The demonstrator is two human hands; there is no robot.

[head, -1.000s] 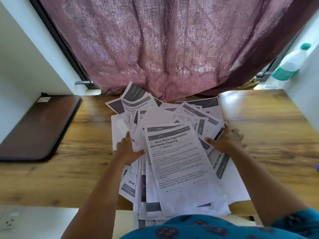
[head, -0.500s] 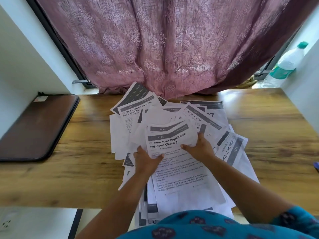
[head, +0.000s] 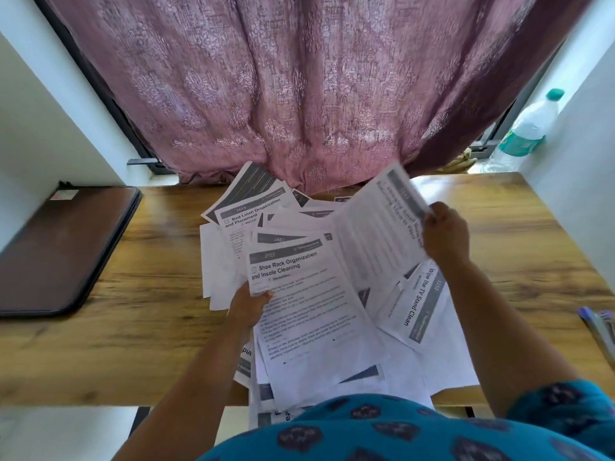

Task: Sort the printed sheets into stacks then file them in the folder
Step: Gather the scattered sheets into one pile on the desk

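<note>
We look down on a wooden worktop (head: 159, 344) with a loose heap of printed sheets (head: 299, 221) spread across its middle, running from the far edge under a mauve curtain (head: 299, 88) to the near edge, where several sheets hang over. Our left hand (head: 249, 307) pinches the left margin of the top sheet headed "Shoe Rack Organization and Insole Cleaning" (head: 312, 321), thumb on its face, fingers hidden beneath. Our right hand (head: 444, 237) is curled round the edge of a lifted sheet (head: 376, 237), which it holds up tilted above the heap; its print is blurred and we cannot read it. Below that hand lies a sheet headed "Wipe the TV Stand Clean" (head: 419, 304), turned sideways. Near the far edge a sheet headed "Bed Linen Organization and Placement" (head: 253, 214) lies on the pile. A closed brown folder (head: 63, 247) lies flat at the left edge, well apart from the papers. A plastic bottle (head: 529, 128) with a green cap stands beyond the far right corner, and some pens (head: 599, 327) lie at the right edge.
</note>
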